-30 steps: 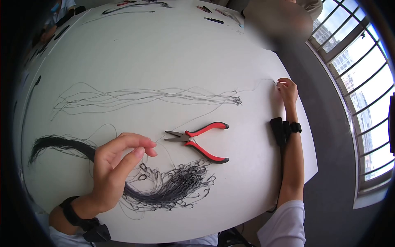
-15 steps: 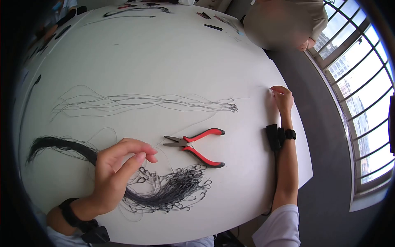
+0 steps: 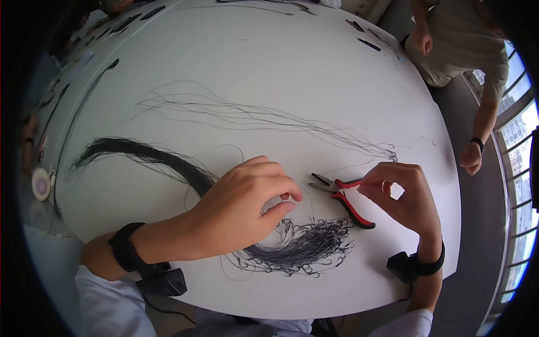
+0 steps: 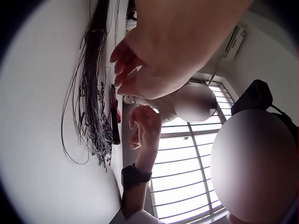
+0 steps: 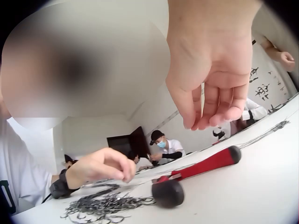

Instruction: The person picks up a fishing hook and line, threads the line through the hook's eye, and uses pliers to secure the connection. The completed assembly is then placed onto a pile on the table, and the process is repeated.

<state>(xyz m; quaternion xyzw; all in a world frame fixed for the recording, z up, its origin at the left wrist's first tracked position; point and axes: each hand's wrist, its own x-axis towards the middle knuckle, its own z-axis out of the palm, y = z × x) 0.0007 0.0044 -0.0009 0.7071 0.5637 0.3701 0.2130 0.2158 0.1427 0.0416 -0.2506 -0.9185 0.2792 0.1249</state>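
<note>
My left hand (image 3: pixel 247 196) hovers over a thick bundle of dark fishing lines (image 3: pixel 193 174), its fingers loosely curled with nothing visible between them. Tied hooks (image 3: pixel 309 247) are heaped at the bundle's right end. Red-and-black pliers (image 3: pixel 353 212) lie spread on the table beside the hooks, jaws pointing left. Above their handles is my right hand (image 3: pixel 409 196); the right wrist view shows its fingers relaxed and apart from the pliers (image 5: pixel 205 165). Farther back lies a thinner group of lines with a small hook cluster (image 3: pixel 391 155). One separate hook (image 3: pixel 434 142) rests to its right.
A person in a beige shirt (image 3: pixel 460 50) stands past the table's right edge, by barred windows (image 3: pixel 519 123). More tools (image 3: pixel 369 44) and dark lines (image 3: pixel 269 5) lie at the far side. A second table with dark strands adjoins on the left.
My right hand has come back from the table's right edge to above the pliers, leaving a hook on a line there. The head view has turned, and the left hand appears farther right.
</note>
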